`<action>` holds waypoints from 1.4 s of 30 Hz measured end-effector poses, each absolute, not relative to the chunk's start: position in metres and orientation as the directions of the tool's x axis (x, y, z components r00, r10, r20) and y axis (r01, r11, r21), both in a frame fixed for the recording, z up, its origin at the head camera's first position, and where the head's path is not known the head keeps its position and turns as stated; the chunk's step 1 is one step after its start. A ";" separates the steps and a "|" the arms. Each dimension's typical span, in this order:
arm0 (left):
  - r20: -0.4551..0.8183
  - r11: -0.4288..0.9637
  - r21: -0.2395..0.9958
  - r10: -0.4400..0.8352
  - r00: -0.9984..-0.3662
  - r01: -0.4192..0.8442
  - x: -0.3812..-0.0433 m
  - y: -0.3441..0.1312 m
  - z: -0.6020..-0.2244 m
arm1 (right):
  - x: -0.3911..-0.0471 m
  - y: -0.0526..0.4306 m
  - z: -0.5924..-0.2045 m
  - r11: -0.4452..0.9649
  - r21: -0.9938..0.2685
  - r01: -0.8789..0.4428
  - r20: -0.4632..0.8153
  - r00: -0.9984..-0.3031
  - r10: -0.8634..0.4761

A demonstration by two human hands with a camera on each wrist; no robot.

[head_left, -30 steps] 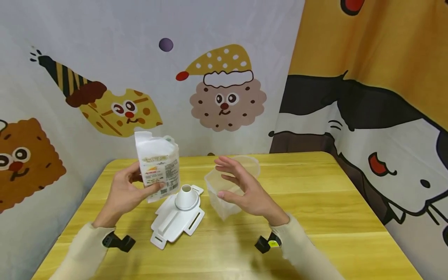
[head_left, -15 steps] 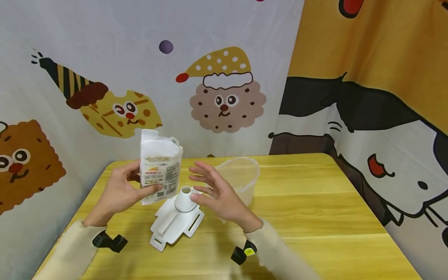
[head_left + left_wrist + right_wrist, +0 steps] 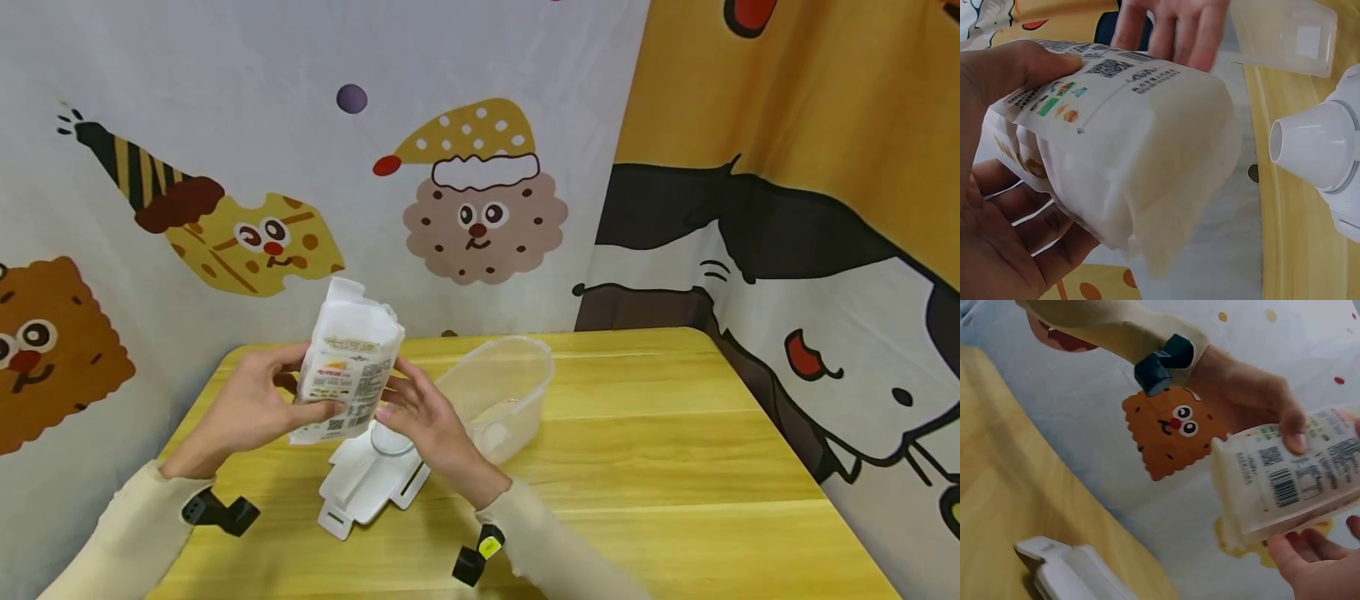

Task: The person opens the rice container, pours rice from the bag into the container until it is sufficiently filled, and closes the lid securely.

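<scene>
My left hand [image 3: 247, 408] grips a white printed packet [image 3: 348, 375], holding it tilted above the table, thumb on the front. In the left wrist view the fingers wrap under the packet [image 3: 1116, 137], which looks full. At the packet's right side is my right hand [image 3: 438, 433], its fingers loosely spread right at the edge. The right wrist view has this hand [image 3: 1322, 569] close to the packet's lower side [image 3: 1297, 475]. Beneath lies a white plastic lid [image 3: 367, 492] with slotted tabs; its cone spout [image 3: 1316, 147] is hidden behind the packet in the head view.
A clear plastic container [image 3: 517, 408] stands just right of the lid, its top uncovered. The wooden table [image 3: 675, 450] ends at a cartoon-printed curtain [image 3: 480, 50] at the back.
My right hand has moved left from in front of the container to the packet's side. My left hand has tilted the packet and shifted it slightly right. The lid and container stay put.
</scene>
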State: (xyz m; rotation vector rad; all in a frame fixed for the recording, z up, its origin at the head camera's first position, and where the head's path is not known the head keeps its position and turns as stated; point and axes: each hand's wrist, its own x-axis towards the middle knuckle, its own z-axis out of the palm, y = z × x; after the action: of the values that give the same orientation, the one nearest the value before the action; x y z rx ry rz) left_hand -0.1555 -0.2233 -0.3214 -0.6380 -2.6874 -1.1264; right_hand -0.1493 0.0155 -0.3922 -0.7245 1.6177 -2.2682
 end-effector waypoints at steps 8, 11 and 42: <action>0.233 0.635 0.645 0.365 -0.901 0.425 -0.160 -0.223 -0.319 | -0.156 0.006 -0.409 -0.528 -0.841 0.120 0.198 -0.839 -0.507; 0.217 0.638 0.643 0.381 -0.899 0.425 -0.161 -0.224 -0.318 | -0.159 0.002 -0.416 -0.573 -0.806 0.148 0.214 -0.830 -0.516; 0.042 0.680 0.633 0.449 -0.893 0.372 -0.163 -0.216 -0.299 | -0.163 -0.013 -0.446 -0.672 -0.669 0.317 0.146 -0.831 -0.537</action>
State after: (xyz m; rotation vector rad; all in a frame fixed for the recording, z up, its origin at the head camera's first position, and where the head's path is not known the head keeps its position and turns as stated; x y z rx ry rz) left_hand -0.1629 -0.2159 -0.2992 -0.7321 -2.9850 -1.0822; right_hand -0.1628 -0.0126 -0.4461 -0.4598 0.8981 -2.4633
